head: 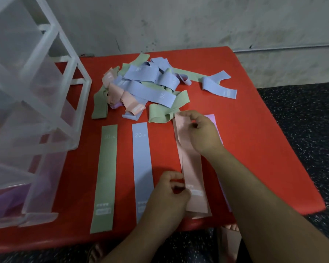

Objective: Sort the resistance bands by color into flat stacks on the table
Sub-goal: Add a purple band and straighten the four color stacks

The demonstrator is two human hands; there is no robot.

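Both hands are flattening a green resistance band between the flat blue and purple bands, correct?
No. In the head view the left hand and right hand flatten a pink resistance band, not green, between the flat blue band and purple band.

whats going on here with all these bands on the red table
A person is sorting resistance bands by color on the red table. The right hand pinches the far end of a pink band and the left hand its near end, laying it flat. A green band and a blue band lie flat to its left, a purple band to its right, and a tangled pile waits behind.
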